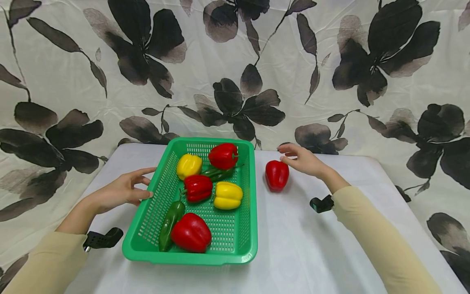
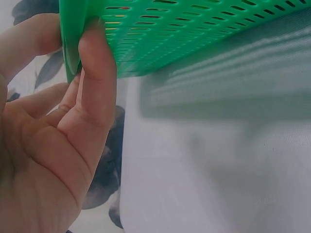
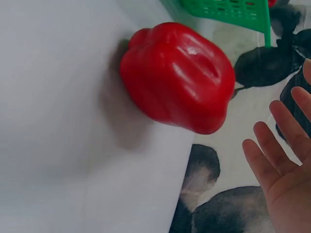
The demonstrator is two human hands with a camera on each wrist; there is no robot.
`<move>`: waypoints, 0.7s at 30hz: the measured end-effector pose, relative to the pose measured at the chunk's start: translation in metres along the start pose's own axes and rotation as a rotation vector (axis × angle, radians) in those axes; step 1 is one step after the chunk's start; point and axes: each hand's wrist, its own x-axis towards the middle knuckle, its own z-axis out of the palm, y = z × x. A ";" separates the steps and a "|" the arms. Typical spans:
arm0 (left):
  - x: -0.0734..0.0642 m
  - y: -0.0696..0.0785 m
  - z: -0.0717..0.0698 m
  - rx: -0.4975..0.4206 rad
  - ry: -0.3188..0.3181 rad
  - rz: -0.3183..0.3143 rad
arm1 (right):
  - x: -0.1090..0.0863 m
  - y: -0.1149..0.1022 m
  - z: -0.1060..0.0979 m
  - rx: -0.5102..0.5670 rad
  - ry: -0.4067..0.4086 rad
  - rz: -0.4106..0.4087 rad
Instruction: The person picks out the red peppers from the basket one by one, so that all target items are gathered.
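Observation:
My left hand (image 1: 123,190) pinches the left rim of a green plastic basket (image 1: 256,212); in the left wrist view its fingers (image 2: 97,63) lie on both sides of the rim. Inside the basket are several red bell peppers (image 1: 191,232), two yellow bell peppers (image 1: 228,196) and long green peppers (image 1: 171,224). Another red bell pepper (image 1: 277,175) stands on the table to the right of the basket. Just beyond its upper right side hovers my right hand (image 1: 304,160), fingers spread and holding nothing. The right wrist view shows that bell pepper (image 3: 177,80) apart from the fingers (image 3: 282,126).
A white cloth covers the table (image 1: 286,245), whose far edge runs just behind the basket. Behind it hangs a pale curtain (image 1: 198,61) with dark flowers. Each wrist wears a black camera (image 1: 104,239).

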 end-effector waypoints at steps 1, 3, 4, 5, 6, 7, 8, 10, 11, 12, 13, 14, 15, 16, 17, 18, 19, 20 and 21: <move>0.000 0.000 0.000 0.000 0.000 0.000 | 0.000 -0.002 0.000 -0.008 -0.002 -0.008; 0.000 0.001 0.000 0.001 0.000 -0.001 | -0.001 -0.008 -0.001 -0.019 -0.007 -0.021; 0.000 0.001 0.000 0.000 0.000 -0.002 | -0.001 -0.010 -0.001 -0.019 -0.011 -0.026; 0.000 0.001 0.000 -0.001 0.000 -0.003 | -0.001 -0.013 -0.001 -0.016 -0.017 -0.033; 0.000 0.001 0.000 -0.004 0.000 -0.005 | -0.001 -0.016 -0.001 -0.010 -0.024 -0.041; 0.000 0.001 0.000 -0.005 0.000 -0.006 | 0.000 -0.019 -0.001 -0.001 -0.032 -0.050; 0.000 0.001 0.000 -0.007 0.001 -0.007 | 0.000 -0.022 -0.001 0.007 -0.039 -0.058; 0.000 0.001 0.001 -0.007 0.001 -0.006 | 0.000 -0.027 0.000 0.011 -0.052 -0.078; 0.000 0.001 0.001 -0.008 0.002 -0.005 | 0.000 -0.030 0.000 0.009 -0.057 -0.086; 0.000 0.001 0.001 -0.008 0.001 -0.005 | 0.001 -0.033 0.000 0.008 -0.064 -0.097; 0.000 0.001 0.001 -0.006 0.001 -0.003 | 0.001 -0.036 0.001 0.005 -0.071 -0.108; 0.000 0.001 0.001 -0.006 0.001 -0.002 | 0.001 -0.039 0.001 0.000 -0.079 -0.117; 0.000 0.001 0.001 -0.005 0.000 -0.001 | 0.001 -0.042 0.002 -0.002 -0.089 -0.123; 0.000 0.001 0.001 -0.005 0.000 -0.001 | 0.001 -0.045 0.003 -0.004 -0.100 -0.128; 0.000 0.001 0.001 -0.004 -0.001 -0.001 | 0.001 -0.048 0.003 -0.003 -0.112 -0.133; 0.000 0.001 0.001 -0.003 -0.001 -0.002 | 0.001 -0.051 0.004 0.000 -0.125 -0.138; 0.000 0.001 0.001 -0.001 0.000 -0.002 | 0.001 -0.054 0.005 0.000 -0.137 -0.141; 0.000 0.001 0.000 0.000 0.000 -0.002 | 0.001 -0.057 0.006 0.002 -0.148 -0.143; 0.000 0.001 0.000 0.002 0.000 -0.002 | 0.001 -0.059 0.007 0.005 -0.158 -0.146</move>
